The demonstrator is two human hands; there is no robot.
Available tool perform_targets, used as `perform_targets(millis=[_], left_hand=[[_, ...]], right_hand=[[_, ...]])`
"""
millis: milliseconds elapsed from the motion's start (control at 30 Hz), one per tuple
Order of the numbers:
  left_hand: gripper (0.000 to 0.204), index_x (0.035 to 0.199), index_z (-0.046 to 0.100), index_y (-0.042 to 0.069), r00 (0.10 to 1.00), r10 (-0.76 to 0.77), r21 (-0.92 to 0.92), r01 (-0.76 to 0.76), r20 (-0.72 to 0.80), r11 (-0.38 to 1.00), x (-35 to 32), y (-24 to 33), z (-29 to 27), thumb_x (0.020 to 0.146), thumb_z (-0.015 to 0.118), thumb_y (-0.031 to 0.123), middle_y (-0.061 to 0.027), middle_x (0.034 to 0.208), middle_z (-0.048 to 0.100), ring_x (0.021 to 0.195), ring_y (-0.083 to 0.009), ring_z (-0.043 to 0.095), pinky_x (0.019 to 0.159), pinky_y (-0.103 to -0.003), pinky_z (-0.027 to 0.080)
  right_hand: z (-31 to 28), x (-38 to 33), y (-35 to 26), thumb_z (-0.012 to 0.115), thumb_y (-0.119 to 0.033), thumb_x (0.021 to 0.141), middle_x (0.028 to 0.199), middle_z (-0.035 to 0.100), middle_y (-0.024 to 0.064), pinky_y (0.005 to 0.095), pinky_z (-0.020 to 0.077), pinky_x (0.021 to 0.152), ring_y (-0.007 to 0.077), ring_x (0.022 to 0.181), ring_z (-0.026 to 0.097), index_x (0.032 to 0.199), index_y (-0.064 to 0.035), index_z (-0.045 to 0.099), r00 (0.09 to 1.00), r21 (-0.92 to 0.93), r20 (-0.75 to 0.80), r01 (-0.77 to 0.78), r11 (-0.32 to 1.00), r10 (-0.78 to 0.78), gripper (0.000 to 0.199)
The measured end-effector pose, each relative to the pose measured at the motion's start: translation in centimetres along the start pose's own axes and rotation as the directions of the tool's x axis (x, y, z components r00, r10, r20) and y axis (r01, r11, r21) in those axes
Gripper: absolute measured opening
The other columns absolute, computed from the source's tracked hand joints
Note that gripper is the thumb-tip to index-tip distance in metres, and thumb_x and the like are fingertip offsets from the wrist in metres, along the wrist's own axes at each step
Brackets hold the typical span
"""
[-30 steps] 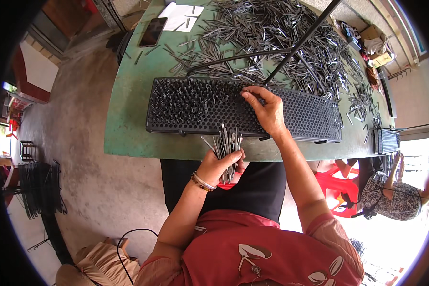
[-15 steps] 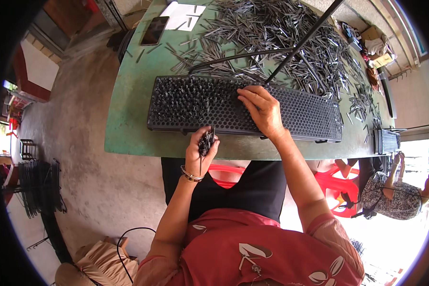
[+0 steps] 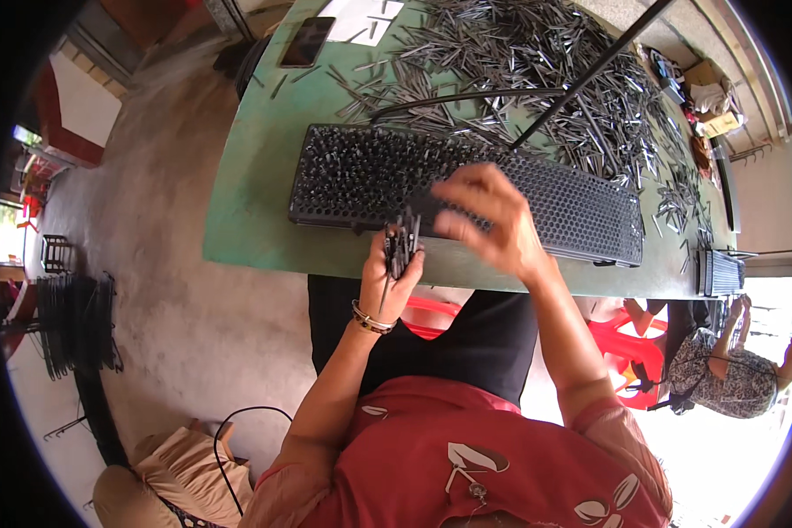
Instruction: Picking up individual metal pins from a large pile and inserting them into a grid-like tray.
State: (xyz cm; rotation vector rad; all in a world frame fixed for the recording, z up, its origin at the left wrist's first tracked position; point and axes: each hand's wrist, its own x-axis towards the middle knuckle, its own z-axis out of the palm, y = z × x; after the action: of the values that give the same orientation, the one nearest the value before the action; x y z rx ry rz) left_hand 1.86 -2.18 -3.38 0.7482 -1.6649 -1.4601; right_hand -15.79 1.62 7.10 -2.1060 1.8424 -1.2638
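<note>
My left hand point(image 3: 389, 286) is closed around a bundle of thin dark strips point(image 3: 401, 246), just in front of the near edge of a long black tray full of round holes point(image 3: 581, 207). Several strips stand upright in the tray's left part, while the holes on its right side are bare. Smeared by motion, my right hand point(image 3: 506, 231) hovers over the tray's middle, its fingers pointing toward the bundle. Whether anything sits between those fingers cannot be made out.
Beyond the tray, a big heap of dark strips point(image 3: 537, 57) covers the green table point(image 3: 260, 194). A black rod point(image 3: 590, 75) slants across it. A phone point(image 3: 308, 42) and white paper point(image 3: 339, 26) lie far left. Another person point(image 3: 735, 378) sits at the right, near a red stool point(image 3: 629, 352).
My right hand has come off the tray's surface and back toward me. My left hand, still gripping the strips, is higher and overlaps the tray's near edge. The whole view has shifted slightly.
</note>
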Motion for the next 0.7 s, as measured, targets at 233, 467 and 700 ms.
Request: perform_targets(millis=[233, 467, 700], left_hand=[[0.042, 0.117, 0.047, 0.002, 0.952, -0.187, -0.237, 0.245, 0.242, 0.940, -1.7, 0.0, 0.7, 0.082, 0.065, 0.015, -0.0063, 0.097, 0.057, 0.091, -0.0163, 0.056, 0.080, -0.029, 0.047], [0.018, 0.103, 0.053, 0.003, 0.739, -0.389, -0.297, 0.608, 0.550, 0.736, -2.2, 2.8, 0.4, 0.088, 0.059, 0.010, -0.0043, 0.079, 0.058, 0.068, -0.0128, 0.057, 0.060, -0.026, 0.047], [0.014, 0.099, 0.057, 0.000, 0.631, -0.485, -0.465, 0.775, 0.605, 0.428, -3.0, 2.1, 1.3, 0.087, 0.059, 0.008, -0.0084, 0.083, 0.063, 0.064, -0.0126, 0.057, 0.056, -0.026, 0.048]], right_hand=[[1.8, -2.7, -5.1, 0.071, -0.015, 0.070, 0.101, 0.062, 0.0050, 0.0345, 0.0443, 0.076, 0.0224, 0.092, 0.058, 0.094, -0.0088, 0.067, 0.851, 0.150, 0.346, 0.365, 0.919, -0.395, 0.025], [0.6, -0.8, -2.6, 0.062, -0.016, 0.087, 0.089, 0.066, 0.0071, 0.0281, 0.0485, 0.068, 0.0154, 0.077, 0.061, 0.099, 0.0020, 0.066, 0.964, 0.481, 0.078, -0.260, 0.837, 0.255, 0.022], [2.4, 1.9, 3.0, 0.060, -0.015, 0.090, 0.086, 0.064, 0.0059, 0.0222, 0.0458, 0.063, 0.0088, 0.068, 0.054, 0.102, 0.0033, 0.065, 0.884, 0.424, -0.075, -0.391, 0.817, 0.461, 0.022]])
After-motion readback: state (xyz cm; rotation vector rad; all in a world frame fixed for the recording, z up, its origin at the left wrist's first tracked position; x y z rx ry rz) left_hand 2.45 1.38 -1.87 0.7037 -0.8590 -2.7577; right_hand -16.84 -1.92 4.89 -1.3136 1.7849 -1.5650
